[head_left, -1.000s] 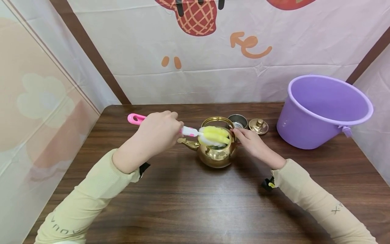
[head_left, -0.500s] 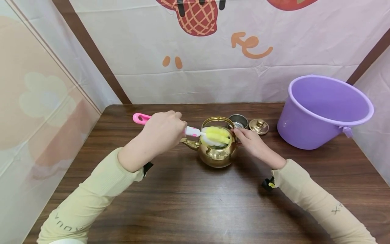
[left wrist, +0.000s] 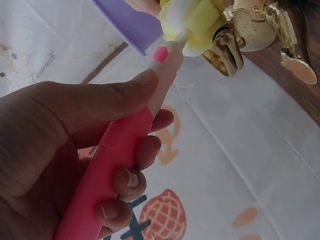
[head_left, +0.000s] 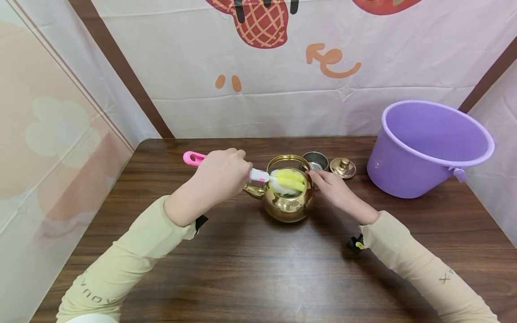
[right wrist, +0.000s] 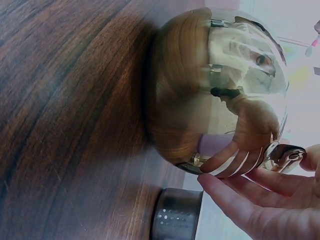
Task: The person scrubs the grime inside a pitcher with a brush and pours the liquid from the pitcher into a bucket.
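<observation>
My left hand (head_left: 224, 177) grips the pink and white handle (left wrist: 117, 135) of a sponge bottle brush, fingers curled round it in the left wrist view. The brush's yellow and white sponge head (head_left: 290, 180) lies in the open mouth of a shiny gold teapot (head_left: 287, 206). The teapot stands upright on the table, its spout pointing left and its hoop handle raised. My right hand (head_left: 332, 186) holds the teapot at its right side. In the right wrist view its fingers (right wrist: 235, 192) touch the round body, and the thumb is at the handle's joint (right wrist: 285, 157).
Behind the teapot stands a small metal strainer cup (head_left: 316, 160), with a gold lid (head_left: 343, 167) to its right. A large purple bucket (head_left: 397, 166) stands at the back right of the dark wooden table (head_left: 250, 278). A printed cloth (head_left: 194, 112) hangs behind.
My left hand and the brush have shifted a little to the right, toward the teapot. The right hand and the teapot have stayed in place.
</observation>
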A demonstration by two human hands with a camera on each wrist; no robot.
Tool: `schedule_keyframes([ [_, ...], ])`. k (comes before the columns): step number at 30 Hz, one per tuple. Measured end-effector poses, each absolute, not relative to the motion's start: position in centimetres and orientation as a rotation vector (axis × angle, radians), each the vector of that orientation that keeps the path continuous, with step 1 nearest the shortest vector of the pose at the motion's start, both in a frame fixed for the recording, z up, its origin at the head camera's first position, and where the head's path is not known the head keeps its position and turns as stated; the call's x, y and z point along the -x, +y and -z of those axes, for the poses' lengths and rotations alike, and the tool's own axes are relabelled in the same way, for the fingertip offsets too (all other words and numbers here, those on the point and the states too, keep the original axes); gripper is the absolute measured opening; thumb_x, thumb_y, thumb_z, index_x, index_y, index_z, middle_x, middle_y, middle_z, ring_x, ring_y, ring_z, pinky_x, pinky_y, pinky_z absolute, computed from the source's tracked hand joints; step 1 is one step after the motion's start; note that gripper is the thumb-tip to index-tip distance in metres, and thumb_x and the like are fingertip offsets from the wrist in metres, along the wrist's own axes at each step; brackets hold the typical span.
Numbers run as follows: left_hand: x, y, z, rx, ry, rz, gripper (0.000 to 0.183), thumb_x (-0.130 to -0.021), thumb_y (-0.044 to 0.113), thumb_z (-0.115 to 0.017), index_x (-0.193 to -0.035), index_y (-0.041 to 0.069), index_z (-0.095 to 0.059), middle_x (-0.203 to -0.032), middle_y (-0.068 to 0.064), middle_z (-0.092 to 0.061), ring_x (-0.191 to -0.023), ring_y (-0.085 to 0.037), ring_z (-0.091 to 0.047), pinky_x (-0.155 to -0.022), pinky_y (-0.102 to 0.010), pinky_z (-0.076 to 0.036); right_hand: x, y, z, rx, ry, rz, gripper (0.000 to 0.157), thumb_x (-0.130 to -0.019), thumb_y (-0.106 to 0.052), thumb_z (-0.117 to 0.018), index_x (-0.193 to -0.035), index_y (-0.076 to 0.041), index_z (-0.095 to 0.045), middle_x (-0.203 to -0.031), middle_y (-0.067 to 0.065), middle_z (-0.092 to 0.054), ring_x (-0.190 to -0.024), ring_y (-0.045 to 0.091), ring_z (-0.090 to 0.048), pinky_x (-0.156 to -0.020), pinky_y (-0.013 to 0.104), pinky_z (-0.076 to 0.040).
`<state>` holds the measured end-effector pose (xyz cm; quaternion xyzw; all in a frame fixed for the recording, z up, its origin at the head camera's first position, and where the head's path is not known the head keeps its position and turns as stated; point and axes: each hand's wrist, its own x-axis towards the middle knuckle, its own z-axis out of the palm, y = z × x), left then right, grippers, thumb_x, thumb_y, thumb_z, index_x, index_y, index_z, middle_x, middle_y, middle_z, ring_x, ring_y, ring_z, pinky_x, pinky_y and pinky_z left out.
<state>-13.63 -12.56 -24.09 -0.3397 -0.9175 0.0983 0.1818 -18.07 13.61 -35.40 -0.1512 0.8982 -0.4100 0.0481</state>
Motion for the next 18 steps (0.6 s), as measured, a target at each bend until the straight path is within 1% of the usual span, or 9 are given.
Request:
schedule_keyframes([
  [6,13.69,-12.50,24.23,0.962,-2.593,-0.251,0.011,-0.070,0.017,-0.073,-0.066,0.010,-0.065,-0.061,-0.005,-0.051,-0.055,-0.023,-0.050,-0.044,-0.034,-0.040,18.07,13.52,35.34,0.472,2.755,1.243,0.042,-0.099,-0.029,-0.035,-0.121,-0.001,-0.056,-0.118,0.016,-0.058,-0.110,0.027,-0.052,-0.092,0.042,-0.040],
  [11,13.80,-12.46,24.51,0.955,-2.601,-0.238,0.012,-0.070,0.015,-0.072,-0.064,0.010,-0.064,-0.060,-0.004,-0.049,-0.054,-0.022,-0.049,-0.043,-0.034,-0.039,18.07,13.53,35.35,0.466,2.745,1.245,0.041,-0.099,-0.030,-0.035,-0.119,-0.002,-0.057,-0.115,0.015,-0.059,-0.107,0.025,-0.053,-0.090,0.042,-0.042],
  [16,13.99,-12.13,24.79,0.943,-2.643,-0.277,0.015,-0.072,0.017,-0.071,-0.062,0.011,-0.062,-0.060,-0.005,-0.050,-0.055,-0.022,-0.049,-0.043,-0.035,-0.040,18.04,13.58,35.29,0.480,2.767,1.221,0.040,-0.099,-0.029,-0.035,-0.119,-0.003,-0.057,-0.115,0.015,-0.059,-0.108,0.026,-0.052,-0.091,0.043,-0.040],
  [18,14.06,-11.91,24.91,0.948,-2.660,-0.296,0.015,-0.074,0.018,-0.070,-0.062,0.011,-0.063,-0.061,-0.005,-0.051,-0.055,-0.022,-0.050,-0.044,-0.035,-0.041,18.01,13.55,35.28,0.484,2.756,1.231,0.039,-0.098,-0.028,-0.036,-0.118,-0.002,-0.058,-0.113,0.015,-0.059,-0.106,0.026,-0.053,-0.090,0.042,-0.041],
])
